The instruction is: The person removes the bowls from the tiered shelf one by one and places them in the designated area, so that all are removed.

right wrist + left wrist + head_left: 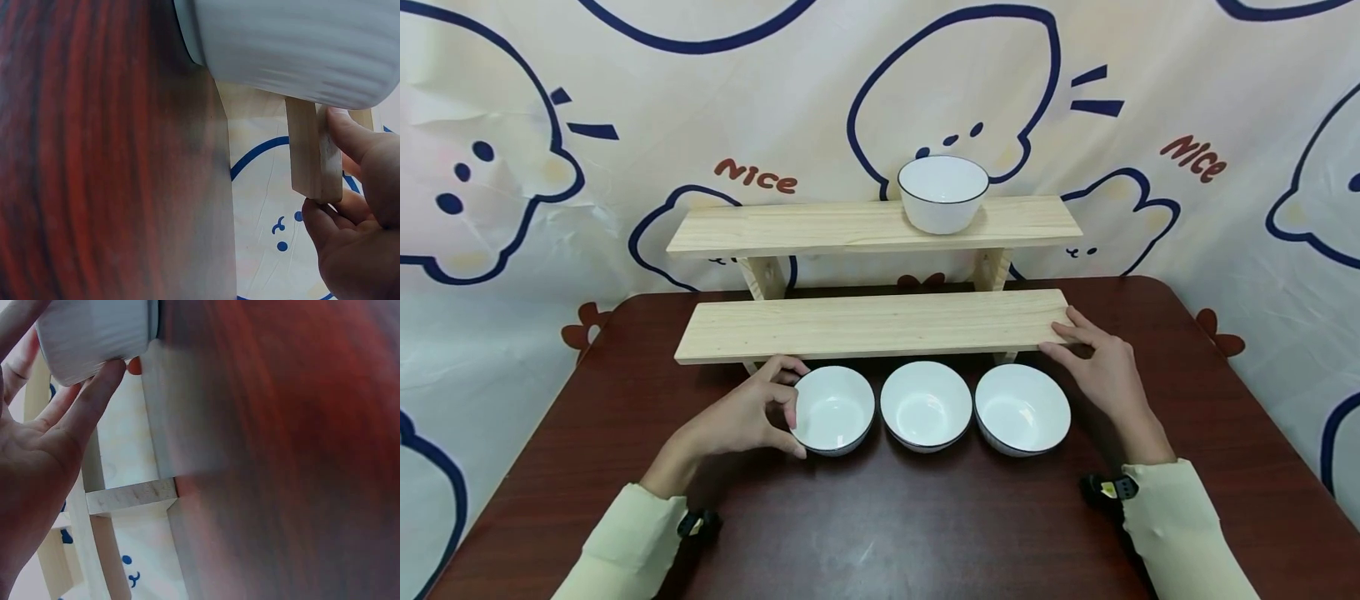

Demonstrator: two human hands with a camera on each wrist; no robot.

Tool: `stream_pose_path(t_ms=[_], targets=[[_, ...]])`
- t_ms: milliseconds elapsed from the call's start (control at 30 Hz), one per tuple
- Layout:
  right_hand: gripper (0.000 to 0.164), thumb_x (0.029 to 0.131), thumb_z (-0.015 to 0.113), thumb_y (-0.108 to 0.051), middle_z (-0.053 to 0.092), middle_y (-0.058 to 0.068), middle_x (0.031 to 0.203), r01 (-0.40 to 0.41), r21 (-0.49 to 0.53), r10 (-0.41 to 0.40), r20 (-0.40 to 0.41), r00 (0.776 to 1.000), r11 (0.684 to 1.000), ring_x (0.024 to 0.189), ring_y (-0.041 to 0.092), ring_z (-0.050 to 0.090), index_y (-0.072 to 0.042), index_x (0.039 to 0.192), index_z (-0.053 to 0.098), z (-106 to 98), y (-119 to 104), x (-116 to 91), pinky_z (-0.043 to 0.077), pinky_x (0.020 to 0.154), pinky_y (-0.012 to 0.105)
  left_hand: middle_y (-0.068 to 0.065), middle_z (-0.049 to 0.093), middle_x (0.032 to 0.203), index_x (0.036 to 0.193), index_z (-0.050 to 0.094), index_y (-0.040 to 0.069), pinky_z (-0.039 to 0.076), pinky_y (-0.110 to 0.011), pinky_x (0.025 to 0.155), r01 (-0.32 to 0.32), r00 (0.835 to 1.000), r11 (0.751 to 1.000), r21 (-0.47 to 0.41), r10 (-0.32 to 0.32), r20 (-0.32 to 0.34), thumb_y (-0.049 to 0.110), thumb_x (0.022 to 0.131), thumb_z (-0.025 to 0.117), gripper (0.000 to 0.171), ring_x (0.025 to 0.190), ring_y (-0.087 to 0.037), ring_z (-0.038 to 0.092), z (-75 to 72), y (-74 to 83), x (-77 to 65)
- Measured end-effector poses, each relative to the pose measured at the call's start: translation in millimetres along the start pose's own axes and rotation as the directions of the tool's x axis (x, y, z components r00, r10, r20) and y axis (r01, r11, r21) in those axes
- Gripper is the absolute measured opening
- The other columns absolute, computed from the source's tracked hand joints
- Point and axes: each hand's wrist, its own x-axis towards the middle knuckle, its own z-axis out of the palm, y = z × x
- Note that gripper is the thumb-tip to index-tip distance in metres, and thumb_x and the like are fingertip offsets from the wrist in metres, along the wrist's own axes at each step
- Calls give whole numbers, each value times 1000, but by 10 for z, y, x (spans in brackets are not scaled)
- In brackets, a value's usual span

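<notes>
Three white bowls with dark rims stand in a row on the table in the head view. My left hand [741, 417] holds the left bowl [833, 408], its thumb and fingers spread around the near side; the left wrist view shows fingertips against the bowl's wall [100, 337]. Beside it are the middle bowl [926, 406] and the right bowl [1022, 408]. With thumb and fingers, my right hand [1105, 371] grips the right end of the lower shelf board [872, 323]. That grip on the board's end [306, 150] shows in the right wrist view too.
Behind the lower board, the wooden rack's upper shelf [790, 229] carries another white bowl [943, 193] right of its middle. The rack stands at the back of the dark red-brown table [865, 533]. A cartoon-printed cloth [820, 108] hangs behind it.
</notes>
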Motion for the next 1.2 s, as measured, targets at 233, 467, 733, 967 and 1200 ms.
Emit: stream_pose_path(t_ms=[233, 467, 733, 967, 1200], targets=[[48, 89, 81, -20, 48, 24, 147, -7, -3, 7, 2, 1000, 1000, 132, 47, 47, 6, 126, 66, 7, 8, -2, 44, 100, 63, -9, 40, 137, 71, 63, 22, 52, -29, 93, 3, 1000, 1000, -10, -3, 6, 22, 63, 99, 37, 124, -29, 50, 10, 14, 6], [48, 89, 81, -20, 48, 24, 147, 7, 5, -7, 1, 1000, 1000, 132, 47, 48, 7, 126, 66, 4, 5, 4, 45, 98, 63, -8, 40, 138, 72, 64, 17, 52, -32, 95, 28, 1000, 1000, -3, -28, 7, 22, 65, 98, 35, 125, -29, 50, 20, 48, 7], [49, 90, 80, -21, 47, 24, 148, -5, 2, 5, 12, 1000, 1000, 133, 48, 46, 7, 127, 65, 5, -2, -1, 44, 100, 63, -7, 40, 142, 83, 63, 21, 52, -37, 97, 46, 999, 998, 32, -47, 28, 26, 67, 97, 38, 126, -26, 50, -11, 77, 10], [50, 90, 80, -22, 47, 25, 149, -11, 9, 11, 14, 1000, 1000, 134, 47, 45, 7, 127, 65, 2, -12, 2, 43, 100, 63, -9, 46, 145, 93, 66, 22, 47, -50, 101, 52, 999, 996, 76, -53, 9, 36, 73, 93, 36, 132, -30, 47, -115, 136, 50], [49, 89, 81, -20, 47, 25, 148, -6, 9, 5, 12, 1000, 1000, 133, 47, 46, 8, 126, 65, -2, -8, -5, 44, 100, 63, -8, 53, 139, 92, 69, 19, 49, -49, 99, 59, 997, 996, 74, -55, -54, 30, 76, 91, 30, 125, -28, 53, -139, 160, 103]])
